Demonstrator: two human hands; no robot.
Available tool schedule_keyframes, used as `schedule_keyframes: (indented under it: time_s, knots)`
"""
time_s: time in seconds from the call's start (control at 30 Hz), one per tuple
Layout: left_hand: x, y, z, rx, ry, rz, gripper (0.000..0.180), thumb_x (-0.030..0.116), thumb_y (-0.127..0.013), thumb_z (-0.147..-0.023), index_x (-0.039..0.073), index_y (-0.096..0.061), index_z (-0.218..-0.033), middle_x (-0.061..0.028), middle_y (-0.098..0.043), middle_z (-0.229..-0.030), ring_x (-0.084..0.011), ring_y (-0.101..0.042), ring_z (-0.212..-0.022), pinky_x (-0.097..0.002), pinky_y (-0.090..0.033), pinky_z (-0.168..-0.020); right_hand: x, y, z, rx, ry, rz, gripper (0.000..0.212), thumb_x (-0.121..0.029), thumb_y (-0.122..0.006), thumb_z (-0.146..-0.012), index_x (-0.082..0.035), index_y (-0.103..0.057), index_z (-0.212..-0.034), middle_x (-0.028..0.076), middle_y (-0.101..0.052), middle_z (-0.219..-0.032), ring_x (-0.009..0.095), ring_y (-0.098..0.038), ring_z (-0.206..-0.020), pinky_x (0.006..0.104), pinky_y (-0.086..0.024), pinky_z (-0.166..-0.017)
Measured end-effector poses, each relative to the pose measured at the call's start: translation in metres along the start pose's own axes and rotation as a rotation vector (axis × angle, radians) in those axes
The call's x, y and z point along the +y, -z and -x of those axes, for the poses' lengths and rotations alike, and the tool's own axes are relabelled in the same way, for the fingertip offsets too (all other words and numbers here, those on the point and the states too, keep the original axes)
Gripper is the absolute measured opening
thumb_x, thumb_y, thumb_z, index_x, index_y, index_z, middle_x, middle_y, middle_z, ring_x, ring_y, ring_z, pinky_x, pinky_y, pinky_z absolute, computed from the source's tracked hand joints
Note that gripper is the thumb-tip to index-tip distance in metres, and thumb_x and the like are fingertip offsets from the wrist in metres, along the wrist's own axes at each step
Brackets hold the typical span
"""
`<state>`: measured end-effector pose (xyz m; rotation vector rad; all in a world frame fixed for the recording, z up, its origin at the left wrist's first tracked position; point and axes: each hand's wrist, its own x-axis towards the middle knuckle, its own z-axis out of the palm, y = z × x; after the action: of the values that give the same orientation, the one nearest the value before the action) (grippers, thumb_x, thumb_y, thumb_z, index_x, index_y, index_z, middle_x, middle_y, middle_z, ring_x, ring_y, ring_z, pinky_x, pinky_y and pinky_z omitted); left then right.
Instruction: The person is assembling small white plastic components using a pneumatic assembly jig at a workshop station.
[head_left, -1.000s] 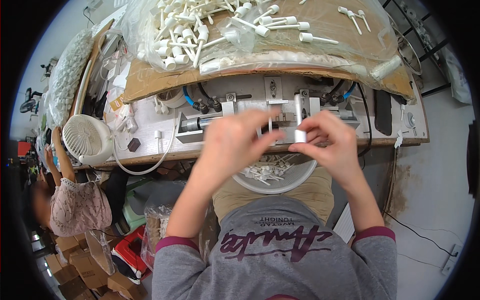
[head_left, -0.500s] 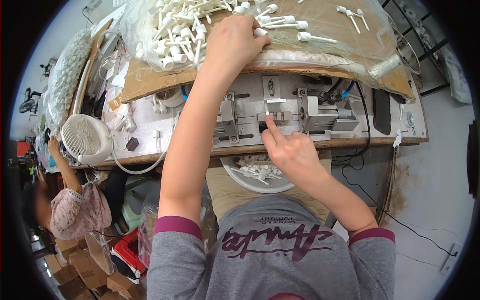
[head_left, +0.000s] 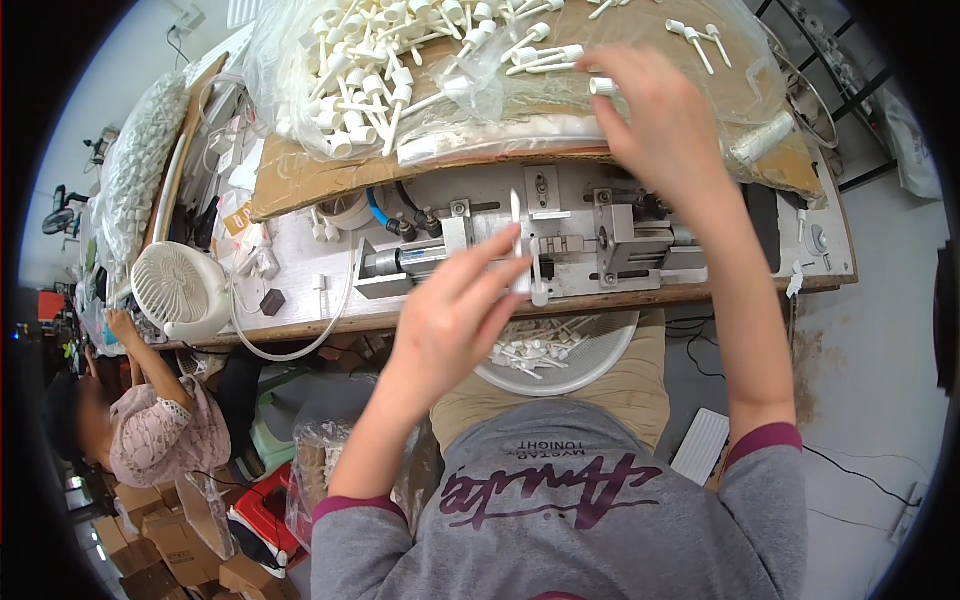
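Note:
My left hand [head_left: 445, 318] is over the front of the metal fixture [head_left: 625, 235], thumb and fingers closed on a white plastic capped stick [head_left: 516, 208] whose thin end points away from me. A second white stick [head_left: 537, 275] with a round end hangs right beside those fingertips; whether they touch it I cannot tell. My right hand [head_left: 665, 125], somewhat blurred, is above the cardboard at the back. Between its thumb and fingers is a white ribbed cap piece [head_left: 602, 87], most of it hidden by the hand.
A heap of white capped sticks [head_left: 365, 90] lies on the plastic-covered cardboard [head_left: 700, 130]. Below the table edge, a white basket [head_left: 610, 345] of sticks rests at my lap. A small fan [head_left: 180, 290], hoses and a dark phone [head_left: 763, 225] flank the fixture. Another person [head_left: 165, 420] sits at left.
My left hand has come back from the heap to the fixture with a capped stick. My right hand has left the fixture and moved up to the cardboard, where it takes a white piece.

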<state>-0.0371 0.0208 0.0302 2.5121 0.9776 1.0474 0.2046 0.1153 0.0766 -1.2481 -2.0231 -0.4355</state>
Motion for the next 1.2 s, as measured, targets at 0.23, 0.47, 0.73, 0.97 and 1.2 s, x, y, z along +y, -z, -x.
schedule_keyframes:
  time_s: [0.23, 0.47, 0.73, 0.97, 1.2]
  knots:
    - [0.005, -0.042, 0.033, -0.143, 0.045, -0.269, 0.027, 0.009, -0.075, -0.076, 0.005, -0.069, -0.103, -0.0096, -0.065, -0.127, -0.0197, -0.066, -0.066, -0.0297, -0.052, -0.060, 0.049, -0.067, -0.062, -0.284, 0.302, 0.205, 0.020, 0.001, -0.062, -0.078, -0.004, -0.067, -0.097, 0.011, -0.067, -0.094, 0.032, -0.065, -0.090, 0.0431, -0.053, -0.077]
    - [-0.001, -0.056, 0.025, -0.149, 0.058, -0.351, 0.024, 0.012, -0.075, -0.077, 0.008, -0.070, -0.100, -0.0074, -0.066, -0.125, -0.0188, -0.061, -0.054, -0.0296, -0.051, -0.056, 0.032, -0.046, -0.049, -0.306, 0.299, 0.120, 0.011, 0.002, -0.059, -0.078, -0.002, -0.063, -0.087, 0.012, -0.067, -0.092, 0.032, -0.066, -0.088, 0.0415, -0.054, -0.074]
    - [0.000, -0.051, 0.020, -0.072, 0.206, 0.028, 0.038, 0.010, -0.078, -0.076, 0.006, -0.068, -0.113, -0.0087, -0.068, -0.120, -0.0184, -0.067, -0.068, -0.0280, -0.055, -0.062, -0.006, 0.021, 0.026, 0.142, 0.534, 0.081, 0.032, -0.007, -0.066, -0.068, 0.001, -0.067, -0.100, 0.012, -0.068, -0.105, 0.022, -0.065, -0.081, 0.0315, -0.057, -0.069]
    - [0.018, -0.038, -0.028, 0.348, 0.311, 0.633, 0.051, -0.009, -0.073, -0.079, -0.001, -0.060, -0.128, -0.0124, -0.065, -0.117, -0.0183, -0.067, -0.098, -0.0287, -0.060, -0.078, -0.016, 0.013, 0.036, 0.190, 0.559, 0.031, 0.031, -0.007, -0.065, -0.070, 0.003, -0.068, -0.099, 0.013, -0.068, -0.107, 0.019, -0.063, -0.076, 0.0285, -0.055, -0.067]
    - [0.025, -0.020, -0.017, 0.304, 0.253, 0.485, 0.035, -0.009, -0.071, -0.081, -0.003, -0.067, -0.114, -0.0105, -0.066, -0.102, -0.0158, -0.068, -0.087, -0.0264, -0.058, -0.076, -0.033, 0.020, 0.054, 0.220, 0.456, -0.100, 0.034, -0.002, -0.069, -0.070, 0.005, -0.070, -0.102, 0.015, -0.069, -0.108, 0.019, -0.065, -0.076, 0.0300, -0.056, -0.066]
